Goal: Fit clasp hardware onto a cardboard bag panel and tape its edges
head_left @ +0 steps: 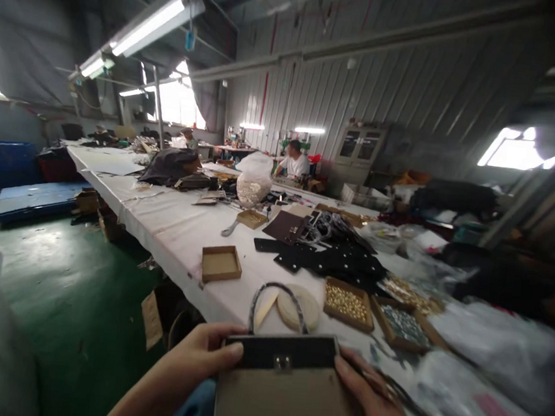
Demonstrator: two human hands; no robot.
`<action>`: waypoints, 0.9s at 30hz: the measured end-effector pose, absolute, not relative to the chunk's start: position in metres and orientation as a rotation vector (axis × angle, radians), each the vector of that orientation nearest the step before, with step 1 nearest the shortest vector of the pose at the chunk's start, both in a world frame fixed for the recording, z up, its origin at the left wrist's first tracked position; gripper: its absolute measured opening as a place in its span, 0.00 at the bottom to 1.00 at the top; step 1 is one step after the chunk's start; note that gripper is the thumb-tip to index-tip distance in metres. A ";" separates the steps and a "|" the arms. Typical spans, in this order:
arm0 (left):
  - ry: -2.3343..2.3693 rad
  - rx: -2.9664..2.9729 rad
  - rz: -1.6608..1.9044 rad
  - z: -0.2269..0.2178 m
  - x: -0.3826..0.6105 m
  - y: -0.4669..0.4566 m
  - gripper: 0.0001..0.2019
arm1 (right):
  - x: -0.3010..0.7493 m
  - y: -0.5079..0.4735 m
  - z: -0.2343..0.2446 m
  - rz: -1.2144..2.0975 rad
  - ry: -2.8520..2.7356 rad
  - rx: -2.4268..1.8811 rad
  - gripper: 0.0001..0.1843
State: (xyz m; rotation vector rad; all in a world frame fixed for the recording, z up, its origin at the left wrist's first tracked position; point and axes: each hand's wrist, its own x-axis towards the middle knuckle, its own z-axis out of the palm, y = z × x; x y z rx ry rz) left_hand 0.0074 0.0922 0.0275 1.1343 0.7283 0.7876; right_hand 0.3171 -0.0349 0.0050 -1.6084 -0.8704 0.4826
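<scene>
Between my two hands is a handbag (279, 398) with a beige-grey front, a black top band and a small metal clasp near its upper middle. Its dark curved handle (255, 301) stands up above the top edge. My left hand (209, 352) grips the upper left corner, thumb on the front. On the upper right side, my right hand (363, 389) is closed around the edge. Just beyond the bag lies a round cream-coloured roll (307, 306), partly behind the handle. The bag's lower part runs out of view.
A long white-covered table (158, 223) stretches away from me. On it are a shallow box (221, 265), a box of gold-coloured pieces (348, 302), a box of silver pieces (403, 326), black panels (336, 259) and plastic bags (480, 397). A person (296, 161) sits farther back.
</scene>
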 end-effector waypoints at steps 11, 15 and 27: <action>0.720 1.643 0.380 -0.004 0.007 0.124 0.29 | 0.324 -0.018 -0.025 1.047 -0.620 -1.422 0.33; 0.783 1.662 0.303 -0.011 0.012 0.126 0.30 | 0.331 -0.021 -0.034 1.138 -0.578 -1.432 0.35; 0.892 1.611 0.360 -0.029 0.050 0.157 0.24 | 0.367 0.022 -0.032 1.121 -0.633 -1.468 0.33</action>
